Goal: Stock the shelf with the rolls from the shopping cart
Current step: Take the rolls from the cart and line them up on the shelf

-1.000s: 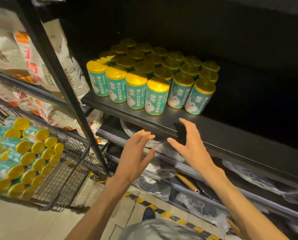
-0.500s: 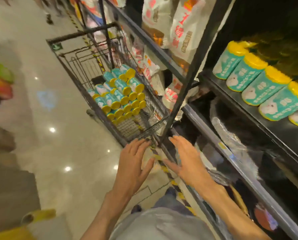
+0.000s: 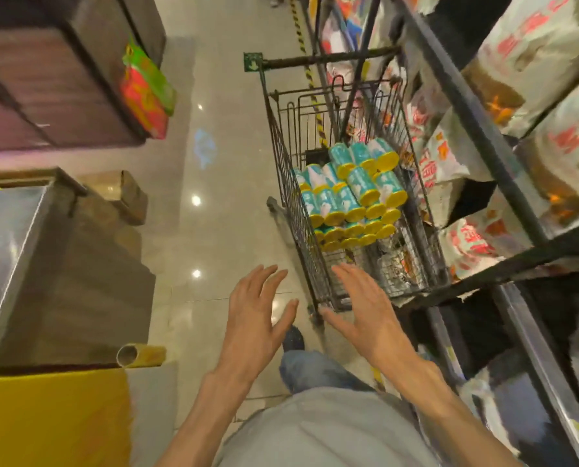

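Several teal rolls (image 3: 352,197) with yellow ends lie stacked in the wire shopping cart (image 3: 291,183), which stands in the aisle against the shelving. My left hand (image 3: 256,311) hovers with spread fingers over the floor, just left of the cart's near corner, and holds nothing. My right hand (image 3: 365,308) is also spread and empty, raised in front of the cart's near end. The shelf with the stocked rolls is out of view to the right.
A black metal shelf unit (image 3: 476,129) runs along the right, filled with white printed bags (image 3: 534,45). On the left stand a metal counter (image 3: 15,251), a yellow surface (image 3: 52,419) and a dark cabinet with a red-green pack (image 3: 146,92). Glossy floor (image 3: 214,197) lies between.
My view has swung left from the shelf of standing rolls to the cart in the aisle. Both empty hands have come off the shelf edge and now hover near the cart's near end.
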